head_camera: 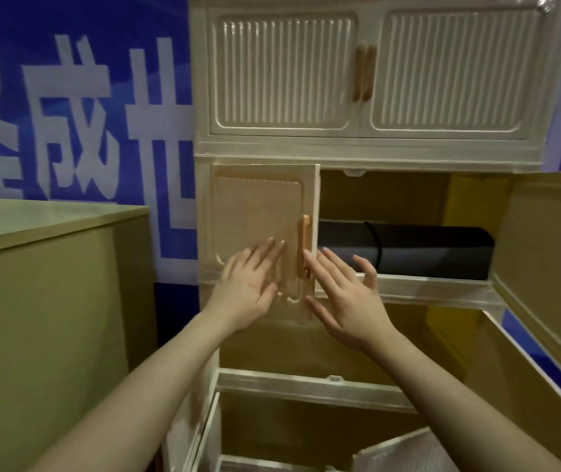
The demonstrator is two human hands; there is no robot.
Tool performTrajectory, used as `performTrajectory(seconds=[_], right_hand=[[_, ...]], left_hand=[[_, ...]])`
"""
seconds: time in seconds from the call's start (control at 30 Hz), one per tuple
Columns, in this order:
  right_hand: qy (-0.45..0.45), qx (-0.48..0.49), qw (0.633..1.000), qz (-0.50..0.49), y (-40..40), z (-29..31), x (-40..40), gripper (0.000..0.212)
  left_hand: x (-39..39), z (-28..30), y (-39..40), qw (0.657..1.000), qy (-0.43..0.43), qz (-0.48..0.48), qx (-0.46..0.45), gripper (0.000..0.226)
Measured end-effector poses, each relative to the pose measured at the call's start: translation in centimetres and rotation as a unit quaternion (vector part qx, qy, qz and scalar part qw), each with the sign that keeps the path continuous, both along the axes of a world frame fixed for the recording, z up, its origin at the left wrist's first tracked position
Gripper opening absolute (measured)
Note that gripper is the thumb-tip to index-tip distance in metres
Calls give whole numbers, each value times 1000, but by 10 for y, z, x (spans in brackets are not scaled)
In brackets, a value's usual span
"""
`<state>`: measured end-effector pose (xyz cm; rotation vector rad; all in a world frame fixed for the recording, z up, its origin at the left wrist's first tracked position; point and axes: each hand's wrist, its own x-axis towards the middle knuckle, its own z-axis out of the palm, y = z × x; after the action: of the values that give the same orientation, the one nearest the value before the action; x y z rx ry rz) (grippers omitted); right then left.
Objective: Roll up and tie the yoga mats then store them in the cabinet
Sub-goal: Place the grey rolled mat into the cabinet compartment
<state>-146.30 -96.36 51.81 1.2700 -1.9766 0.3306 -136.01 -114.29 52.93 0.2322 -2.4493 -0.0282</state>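
Note:
A cream plastic cabinet [367,151] fills the middle of the head view. A rolled dark grey yoga mat [425,250], tied with a black cord, lies inside its middle compartment. That compartment's left door [258,212] is nearly closed, and its right door [545,260] swings wide open to the right. My left hand [248,284] rests flat on the left door with fingers spread. My right hand [344,294] is open beside the door's wooden handle [305,247], fingertips at the door edge. Neither hand holds anything.
A beige wooden box [44,301] stands at the left, close to the cabinet. The top compartment's doors [364,73] are closed. Lower compartments stand open, with a door [545,386] swung out at the lower right. A blue banner with white characters [67,114] hangs behind.

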Motion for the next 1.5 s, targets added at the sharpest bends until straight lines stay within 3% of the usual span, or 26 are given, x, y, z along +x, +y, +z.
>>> performTrajectory(seconds=[0.13,0.27,0.4,0.67,0.77,0.9,1.07,1.3,1.4,1.5], right_hand=[[-50,-70,993,-75,10,-8,-33,60],[-89,16,993,-75,7,-20,-73,68],[-125,37,987,-99,-6,-15,-106,77],[-197,132,959,-155,-7,18,-110,63],[-222,169,947,-159,3,43,-98,58],[-247,140,943,-173,24,94,-74,59],[-219,75,955,-187,61,172,-47,56],[-205,79,953,-208,133,264,-24,57],[-235,82,936,-248,178,279,-19,55],[-318,138,891,-294,222,282,-15,62]], left_hand=[[-45,0,4,1000,-26,8,-12,57],[-90,-6,0,999,-39,22,-27,59],[-124,-6,-20,998,-41,51,-17,62],[-124,15,-16,986,-144,82,21,64],[-112,36,-2,981,-171,75,61,64],[-88,88,26,978,-176,47,97,64],[-61,171,60,977,-187,12,104,63],[-41,264,117,970,-215,-30,112,60],[-40,285,152,965,-226,-64,116,60],[-39,289,188,959,-242,-99,109,59]])
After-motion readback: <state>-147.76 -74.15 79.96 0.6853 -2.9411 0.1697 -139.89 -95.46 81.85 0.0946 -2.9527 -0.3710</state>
